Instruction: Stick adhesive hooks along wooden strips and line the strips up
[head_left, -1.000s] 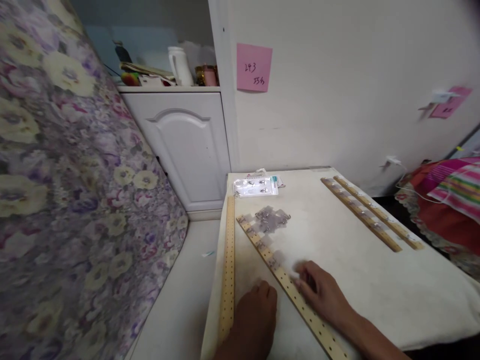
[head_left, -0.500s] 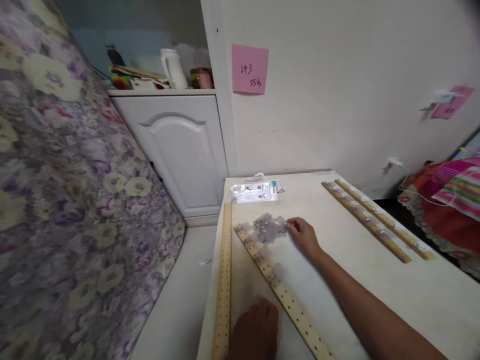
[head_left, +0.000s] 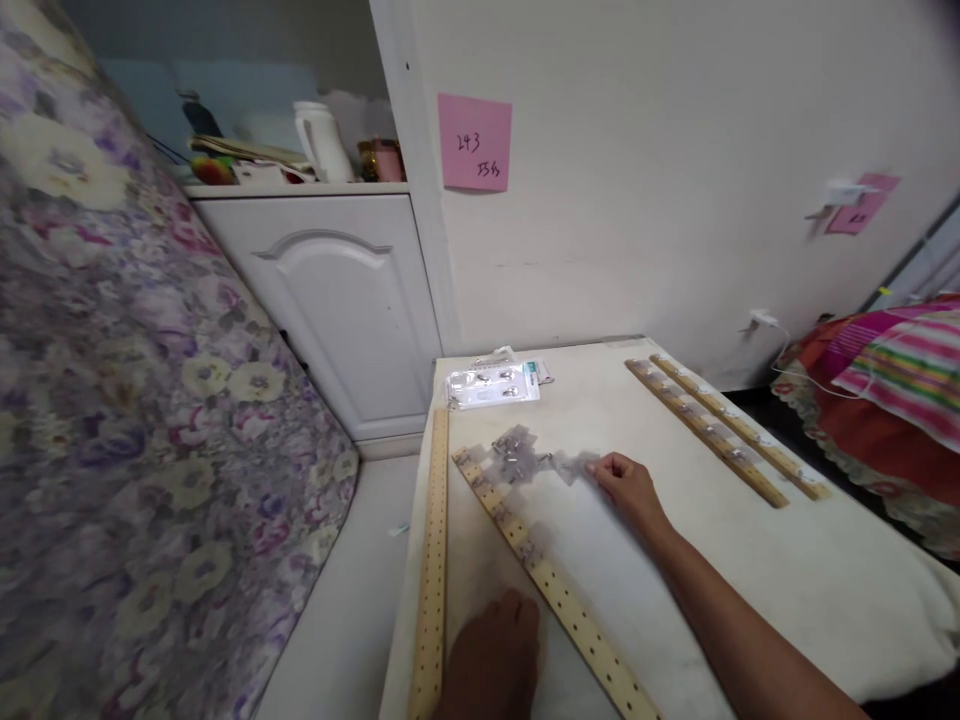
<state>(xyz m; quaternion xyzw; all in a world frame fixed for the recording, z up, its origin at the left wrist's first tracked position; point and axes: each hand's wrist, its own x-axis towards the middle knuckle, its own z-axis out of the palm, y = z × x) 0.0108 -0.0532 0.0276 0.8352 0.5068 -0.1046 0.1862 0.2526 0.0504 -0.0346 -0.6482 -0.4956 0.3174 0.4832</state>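
My right hand (head_left: 624, 482) is closed in a pinch on the edge of a clear adhesive hook (head_left: 581, 464), a see-through square pad, just above the table. Left of it lies a loose pile of similar clear adhesive hooks (head_left: 514, 455) with small metal parts. A perforated wooden strip (head_left: 574, 612) runs diagonally towards me, with several clear pads along its far end. My left hand (head_left: 495, 650) rests on the table between this strip and another perforated wooden strip (head_left: 431, 560) at the left edge. Its fingers lie loosely on the surface, in shadow, holding nothing visible.
Clear blister packaging (head_left: 493, 384) lies at the table's back left. Two wooden strips with hooks (head_left: 705, 420) lie at the right. A white cabinet (head_left: 330, 300) and floral curtain (head_left: 187, 450) stand left. A pink note (head_left: 475, 142) is on the wall.
My right hand has drawn a clear adhesive hook a little to the right, away from the pile. The left hand stays by the strips. The whole view has shifted slightly.
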